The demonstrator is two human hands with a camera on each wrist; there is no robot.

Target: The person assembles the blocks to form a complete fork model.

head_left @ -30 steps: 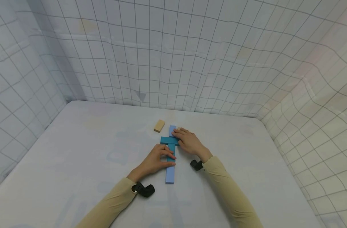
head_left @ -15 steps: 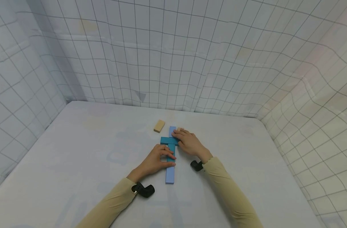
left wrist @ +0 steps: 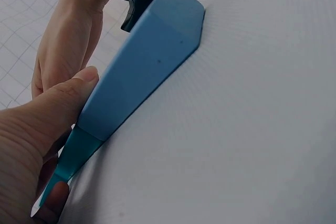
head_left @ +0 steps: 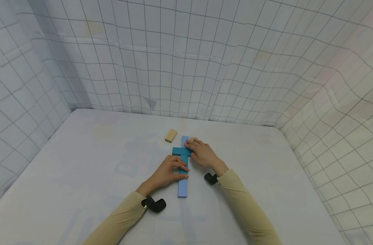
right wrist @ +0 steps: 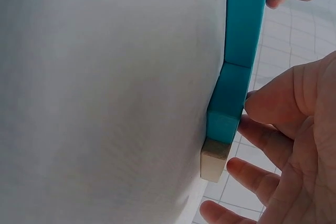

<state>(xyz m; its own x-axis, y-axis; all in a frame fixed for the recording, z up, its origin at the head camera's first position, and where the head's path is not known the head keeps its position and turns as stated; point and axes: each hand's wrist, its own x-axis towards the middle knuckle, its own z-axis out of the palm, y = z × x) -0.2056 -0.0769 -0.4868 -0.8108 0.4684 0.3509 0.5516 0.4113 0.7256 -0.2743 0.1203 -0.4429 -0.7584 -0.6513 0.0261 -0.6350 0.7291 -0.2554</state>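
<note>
Blue and teal rectangular blocks lie as a cross on the white table. A light blue block (head_left: 182, 189) forms the near end, meeting a teal block (left wrist: 79, 153). Across the far end of that lies a second teal block (head_left: 177, 151), and another light blue block (head_left: 185, 140) extends beyond it. My left hand (head_left: 166, 172) reaches over the stem, thumb on the near light blue block and fingertips at the teal one. The right hand (head_left: 205, 153) rests fingertips on the far light blue block, its thumb by the crosspiece's right end, which it partly hides.
A loose wooden block (head_left: 171, 135) lies left of the far end. Another wooden block (right wrist: 214, 158), partly covered by the right hand in the head view, sits close to the crosspiece. Grid-patterned curtains (head_left: 174, 68) surround the table (head_left: 113, 163) at back and sides.
The far light blue block has slid slightly toward me, against the crosspiece, with the right fingertips on it. My left hand has stayed in place.
</note>
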